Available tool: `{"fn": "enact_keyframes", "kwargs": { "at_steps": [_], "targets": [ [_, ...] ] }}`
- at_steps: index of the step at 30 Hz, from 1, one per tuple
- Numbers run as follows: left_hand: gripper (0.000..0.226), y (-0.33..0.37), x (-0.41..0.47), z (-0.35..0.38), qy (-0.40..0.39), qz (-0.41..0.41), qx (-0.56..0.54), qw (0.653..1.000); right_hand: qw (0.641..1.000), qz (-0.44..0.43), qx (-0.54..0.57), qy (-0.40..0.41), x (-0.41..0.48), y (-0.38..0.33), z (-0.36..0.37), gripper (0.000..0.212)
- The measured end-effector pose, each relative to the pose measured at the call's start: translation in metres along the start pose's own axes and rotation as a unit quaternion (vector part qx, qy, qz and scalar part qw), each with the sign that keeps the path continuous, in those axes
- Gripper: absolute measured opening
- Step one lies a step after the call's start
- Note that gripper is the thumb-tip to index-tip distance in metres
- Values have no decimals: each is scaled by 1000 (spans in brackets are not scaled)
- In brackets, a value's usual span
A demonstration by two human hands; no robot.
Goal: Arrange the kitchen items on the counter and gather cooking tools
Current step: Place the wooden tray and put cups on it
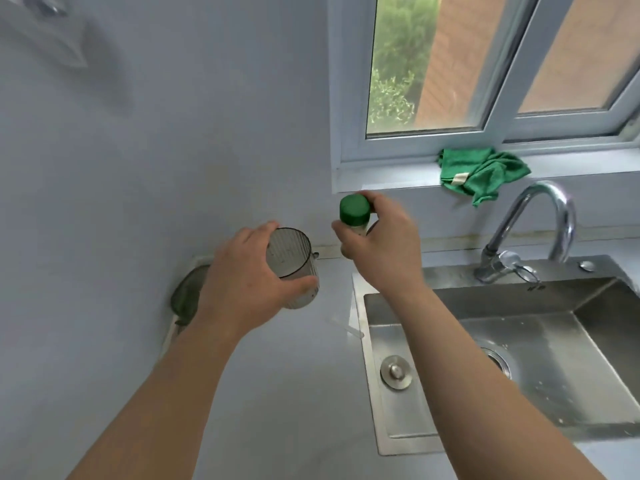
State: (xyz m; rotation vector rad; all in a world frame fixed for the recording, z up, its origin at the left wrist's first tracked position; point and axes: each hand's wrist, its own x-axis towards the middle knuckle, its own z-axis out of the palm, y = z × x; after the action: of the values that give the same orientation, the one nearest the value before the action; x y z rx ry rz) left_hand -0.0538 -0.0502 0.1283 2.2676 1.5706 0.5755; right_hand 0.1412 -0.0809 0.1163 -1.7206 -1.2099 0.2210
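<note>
You have a single wide-angle view, worn on your head, looking forward and down from close above the worktop (304,393). It faces the wall (166,140), with the sink (485,301) at lower right and the window (446,67) at upper right.

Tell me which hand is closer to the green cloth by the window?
Right. The right hand, holding the green-capped bottle, is below-left of the green cloth; the left hand grips the cup farther left.

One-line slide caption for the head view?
Left hand grips a smoky cup, right hand holds a green-capped jar near the sink.
</note>
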Motion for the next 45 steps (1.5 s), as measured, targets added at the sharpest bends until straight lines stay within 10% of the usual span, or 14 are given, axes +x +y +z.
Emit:
{"fn": "enact_keyframes", "kwargs": {
  "at_steps": [16,30,45],
  "targets": [
    [110,109,-67,50,-186,214,-178,942,953,144,-203,171,-172,-8,-168,56],
    [99,289,-257,64,-344,559,-192,730,803,317,-284,418,-424,-47,-342,56],
    [104,398,-621,89,-413,557,-282,663,709,367,-325,507,-749,-83,-509,55]
  ]
}}
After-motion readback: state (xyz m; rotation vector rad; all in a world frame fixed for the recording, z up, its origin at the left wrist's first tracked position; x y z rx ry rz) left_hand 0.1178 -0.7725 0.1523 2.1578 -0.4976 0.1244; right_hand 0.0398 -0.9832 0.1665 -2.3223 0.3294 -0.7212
